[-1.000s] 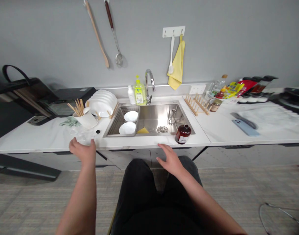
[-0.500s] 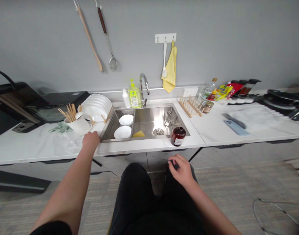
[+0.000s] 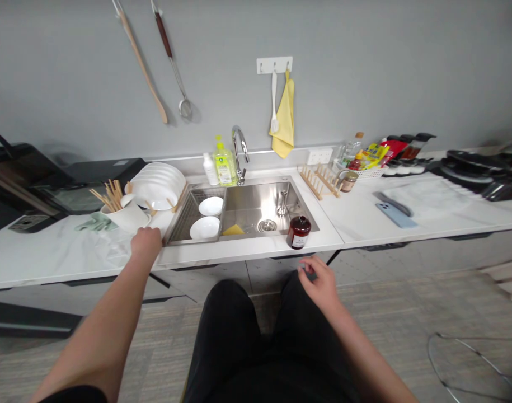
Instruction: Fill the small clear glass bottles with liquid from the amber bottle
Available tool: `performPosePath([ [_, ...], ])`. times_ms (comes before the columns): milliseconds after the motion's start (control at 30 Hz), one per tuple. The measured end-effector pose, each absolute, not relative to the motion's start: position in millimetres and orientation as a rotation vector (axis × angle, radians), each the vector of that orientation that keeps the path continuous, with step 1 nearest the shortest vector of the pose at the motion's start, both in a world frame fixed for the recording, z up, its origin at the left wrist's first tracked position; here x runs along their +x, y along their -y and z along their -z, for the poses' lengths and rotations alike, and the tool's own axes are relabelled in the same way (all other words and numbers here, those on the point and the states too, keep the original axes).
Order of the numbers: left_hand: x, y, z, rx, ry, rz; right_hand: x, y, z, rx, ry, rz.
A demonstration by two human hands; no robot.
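My left hand rests on the white counter just left of the steel sink. Its fingers curl downward and hide whatever lies under them. A white cup of chopsticks and a stack of white plates stand just beyond it. My right hand hovers below the counter edge above my lap, fingers pinched round a small dark thing I cannot make out. A dark red jar sits on the counter edge just above that hand.
A wire basket in the sink holds two white bowls, beside a yellow sponge. Soap bottle and faucet stand behind. A wooden plate rack, a phone and bottles lie right.
My left hand moved from the counter edge onto the counter beside the sink, covering a small black object. My right hand pulled back off the counter edge and curled shut.
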State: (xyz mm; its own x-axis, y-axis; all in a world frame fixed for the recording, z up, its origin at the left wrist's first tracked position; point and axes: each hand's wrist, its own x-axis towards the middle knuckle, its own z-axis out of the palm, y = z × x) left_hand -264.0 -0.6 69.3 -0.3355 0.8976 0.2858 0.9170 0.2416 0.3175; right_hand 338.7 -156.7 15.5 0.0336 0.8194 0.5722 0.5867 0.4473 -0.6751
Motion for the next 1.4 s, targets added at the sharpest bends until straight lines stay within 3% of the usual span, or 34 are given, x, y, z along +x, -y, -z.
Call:
performPosePath([
  [233,-265,-7,-84,-1.819,2.584,0.116,344,156,-14,-1.234,1.673,-0.281],
  [467,-241,-11,-101,-1.878,2.437,0.133,362,143,-20,-1.293,1.546,-0.159],
  [567,-190,-5,-110,-2.047,2.250,0.364,366,128,-17,-1.297,1.488,-0.168],
  [733,-51,15,-123,-2.485,1.780,1.516,358,92,-7,-1.211,1.498,-0.396],
  [900,79,19,-125,-2.751,1.366,2.188,351,63,-5,-1.190,1.452,-0.543],
  [1133,158,-5,-115,-2.810,1.422,2.468,343,52,-13,-1.240,1.474,-0.513],
  [1400,149,-2,-107,-2.936,1.508,2.330,326,49,-13,-1.234,1.539,-0.543],
])
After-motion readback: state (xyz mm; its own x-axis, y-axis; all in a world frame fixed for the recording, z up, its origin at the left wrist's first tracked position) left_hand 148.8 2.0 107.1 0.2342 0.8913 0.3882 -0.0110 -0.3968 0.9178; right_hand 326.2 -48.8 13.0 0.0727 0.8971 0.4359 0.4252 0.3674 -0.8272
